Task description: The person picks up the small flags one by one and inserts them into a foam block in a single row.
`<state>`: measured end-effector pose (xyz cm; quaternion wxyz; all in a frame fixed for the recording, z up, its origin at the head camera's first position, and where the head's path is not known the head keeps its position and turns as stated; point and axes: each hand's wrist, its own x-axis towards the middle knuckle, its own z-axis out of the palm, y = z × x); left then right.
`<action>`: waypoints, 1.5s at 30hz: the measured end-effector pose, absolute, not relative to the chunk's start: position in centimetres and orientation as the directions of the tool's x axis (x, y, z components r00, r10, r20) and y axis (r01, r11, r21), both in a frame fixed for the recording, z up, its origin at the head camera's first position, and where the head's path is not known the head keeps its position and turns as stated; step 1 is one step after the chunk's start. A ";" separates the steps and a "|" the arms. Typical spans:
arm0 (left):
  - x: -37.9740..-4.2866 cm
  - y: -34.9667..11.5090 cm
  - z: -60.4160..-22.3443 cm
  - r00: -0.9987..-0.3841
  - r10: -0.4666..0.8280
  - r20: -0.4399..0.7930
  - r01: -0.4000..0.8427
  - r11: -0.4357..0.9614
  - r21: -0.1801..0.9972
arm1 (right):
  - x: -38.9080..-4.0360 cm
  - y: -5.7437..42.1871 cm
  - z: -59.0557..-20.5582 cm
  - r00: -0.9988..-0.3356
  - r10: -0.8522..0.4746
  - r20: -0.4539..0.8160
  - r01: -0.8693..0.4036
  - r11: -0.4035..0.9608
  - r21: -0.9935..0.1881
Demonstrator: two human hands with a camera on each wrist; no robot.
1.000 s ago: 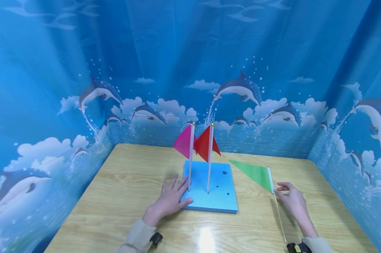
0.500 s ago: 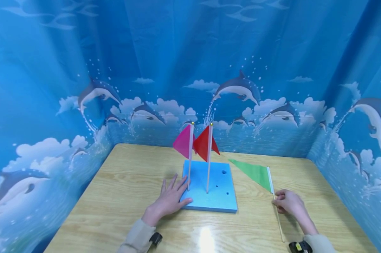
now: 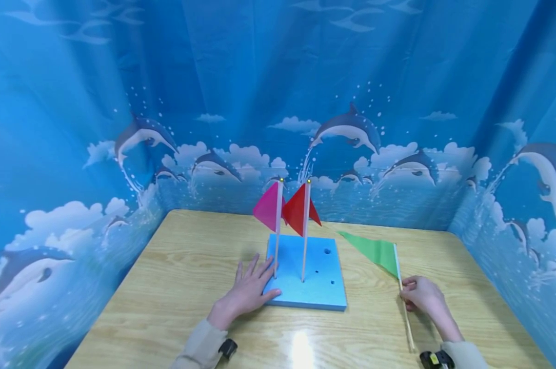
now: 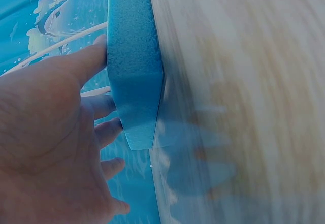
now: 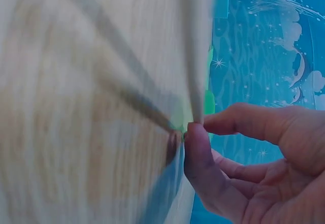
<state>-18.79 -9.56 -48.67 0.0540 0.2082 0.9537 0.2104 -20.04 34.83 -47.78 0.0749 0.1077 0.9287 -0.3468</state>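
My left hand (image 3: 244,294) rests with spread fingers on the left side of a square blue foam board (image 3: 321,294). Its fingertips touch the board's face in the left wrist view, where the thick foam edge (image 4: 136,82) shows. A pink flag (image 3: 266,207) and a red flag (image 3: 295,211) stand upright in the board on thin wooden sticks. To the right, my right hand (image 3: 424,296) pinches the stick of a green triangular flag (image 3: 375,251) just below the cloth. Thumb and fingertip meet on that stick (image 5: 190,46) in the right wrist view.
Several small holes show in the right half of the board, one larger hole (image 3: 327,251) near the back. The wooden table (image 3: 176,266) ends at a blue dolphin curtain (image 3: 241,102) behind and at both sides. A glare spot lies near the front.
My right hand has slid lower along the green flag's stick and grips it there. The flag has since shifted slightly right, its lower stick end slightly left. The left hand stays put.
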 end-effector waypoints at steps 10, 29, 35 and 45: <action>-18.7 -9.6 -48.8 -0.905 0.425 -0.009 0.382 0.822 0.423 | -19.6 34.3 -46.7 -0.985 0.145 -0.094 0.171 0.749 -0.640; -18.9 -9.6 -48.9 -0.908 0.419 -0.008 0.377 0.824 0.423 | -20.7 28.0 -43.9 -0.985 0.150 0.085 -0.001 0.489 -0.872; -18.9 -9.7 -49.0 -0.906 0.424 -0.007 0.381 0.820 0.427 | -21.5 26.0 -43.9 -0.963 0.188 0.194 -0.101 0.416 -0.904; -18.9 -9.7 -49.1 -0.906 0.424 -0.001 0.385 0.823 0.418 | -22.1 22.0 -43.4 -0.900 0.236 0.366 -0.299 0.277 -0.913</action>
